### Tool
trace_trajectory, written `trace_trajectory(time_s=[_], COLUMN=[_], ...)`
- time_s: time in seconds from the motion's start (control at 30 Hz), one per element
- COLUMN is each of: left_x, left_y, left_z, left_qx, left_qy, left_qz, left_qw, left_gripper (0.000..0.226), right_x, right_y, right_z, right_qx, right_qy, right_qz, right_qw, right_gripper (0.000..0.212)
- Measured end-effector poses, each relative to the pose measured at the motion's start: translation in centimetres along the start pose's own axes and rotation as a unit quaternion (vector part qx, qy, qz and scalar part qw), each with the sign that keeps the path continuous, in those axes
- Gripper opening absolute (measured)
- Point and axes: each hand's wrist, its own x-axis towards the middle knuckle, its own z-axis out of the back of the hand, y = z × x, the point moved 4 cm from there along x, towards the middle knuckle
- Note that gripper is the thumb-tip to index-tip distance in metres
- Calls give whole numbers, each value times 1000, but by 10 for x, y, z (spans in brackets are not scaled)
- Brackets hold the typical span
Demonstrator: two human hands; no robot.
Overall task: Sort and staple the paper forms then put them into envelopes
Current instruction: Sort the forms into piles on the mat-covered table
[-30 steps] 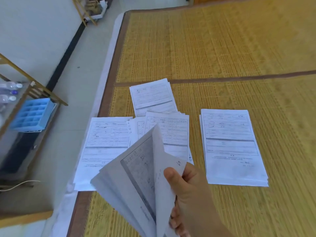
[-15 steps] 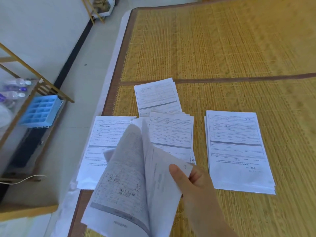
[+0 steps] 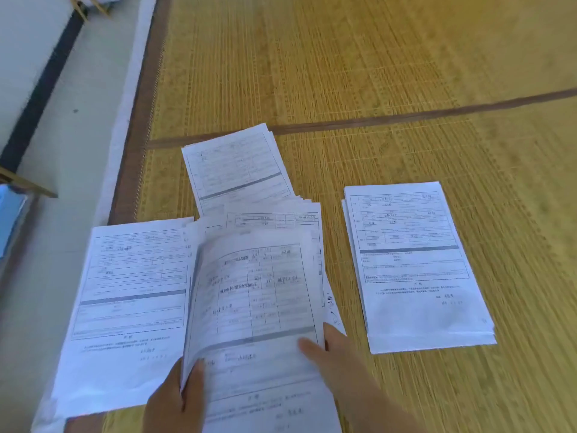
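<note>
I hold a sheaf of printed forms [image 3: 256, 307] low at the centre, its top sheet facing me. My left hand [image 3: 175, 398] pinches the sheaf's lower left edge with thumb on top. My right hand [image 3: 340, 360] grips the lower right edge, thumb across the page. Several piles of forms lie on the mat: a left pile [image 3: 125, 295], a far pile [image 3: 237, 167], a middle pile [image 3: 281, 217] partly hidden behind the held sheaf, and a right pile [image 3: 415, 264].
The woven straw mat [image 3: 374, 73] stretches far and right, with a brown seam [image 3: 406, 115] across it. Its left border meets the pale floor [image 3: 78, 120]. A wooden rack [image 3: 28, 185] with something blue stands at the far left.
The sheaf has turned from edge-on to flat facing me. My left hand has come into view and taken its lower left edge. The view has shifted closer to the piles.
</note>
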Motion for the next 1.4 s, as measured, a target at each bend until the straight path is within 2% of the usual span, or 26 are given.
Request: trace_trajectory(time_s=[0.03, 0.07, 0.1, 0.13, 0.17, 0.2, 0.23, 0.27, 0.3, 0.37, 0.4, 0.47, 0.57, 0.63, 0.73, 0.87, 1.0, 1.1, 1.17, 1.23, 1.3, 1.33, 1.4], left_x=[33, 9, -18, -31, -68, -34, -21, -8, 0, -7, -8, -11, -12, -12, -15, -17, -18, -19, -21, -25, -29, -32, -42], left_y=[-15, -35, -62, -61, -77, -86, -75, -79, -73, -71, -66, -64, -65, -65, -65, -62, -62, -60, -58, -56, -54, -55, -61], left_z=[-65, -25, 25, 94, 217, 108, 115, 104, 81, 81, 84, 76, 75, 77, 80, 85, 88, 88, 87, 92, 101, 106, 105], left_qx=[42, 30, 116, 73, 220, 143, 124, 144, 127, 147, 137, 113, 83, 71, 66, 63, 45, 44, 40, 4, -66, -114, -240], left_qy=[69, -11, 50, -37, -70, -89, -86, -50, -50, -72, -90, -87, -86, -82, -62, -44, -36, -22, -13, -27, -56, -38, 63], left_qz=[-27, -46, -75, -64, -108, -104, -91, -81, -63, -50, -39, -10, 3, 16, -3, -16, -16, -27, -45, -59, -53, -27, 30], left_qw=[996, 998, 989, 995, 967, 980, 984, 985, 989, 985, 986, 990, 993, 994, 996, 997, 998, 998, 998, 998, 995, 992, 968], left_gripper=[52, 30, 22, 20, 18, 16, 16, 20, 26, 35, 39, 48, 55, 56, 62, 61, 58, 65, 60, 59, 76, 85, 92], right_x=[11, 24, 35, 47, 58, 65, 71, 74, 78, 86, 89, 91, 91, 91, 89, 80, 80, 77, 71, 61, 48, 38, 18], right_y=[8, 14, 25, 30, 31, 32, 33, 35, 37, 41, 43, 45, 45, 44, 46, 46, 38, 37, 37, 34, 23, 21, 16], right_z=[8, 16, 24, 31, 37, 41, 44, 46, 48, 48, 48, 50, 50, 47, 42, 44, 38, 32, 35, 42, 58, 66, 79], right_qx=[-17, -43, -70, -114, -159, -204, -225, -238, -238, -233, -216, -166, -169, -211, -200, -108, 24, -92, -130, -83, -34, -23, 12], right_qy=[-45, -88, -124, -158, -178, -194, -201, -215, -226, -247, -257, -273, -264, -254, -227, -243, -140, -71, -90, -106, -114, -103, -69], right_qz=[27, 48, 68, 88, 93, 90, 76, 65, 64, 61, 54, 17, -58, -83, -92, -50, -108, -91, -57, -33, -28, -28, -13], right_qw=[998, 994, 987, 977, 967, 955, 951, 945, 942, 938, 940, 948, 948, 940, 949, 963, 984, 989, 986, 990, 992, 994, 997], right_gripper=[14, 11, 10, 11, 13, 13, 13, 14, 17, 19, 14, 21, 24, 23, 24, 17, 26, 24, 23, 20, 20, 22, 25])
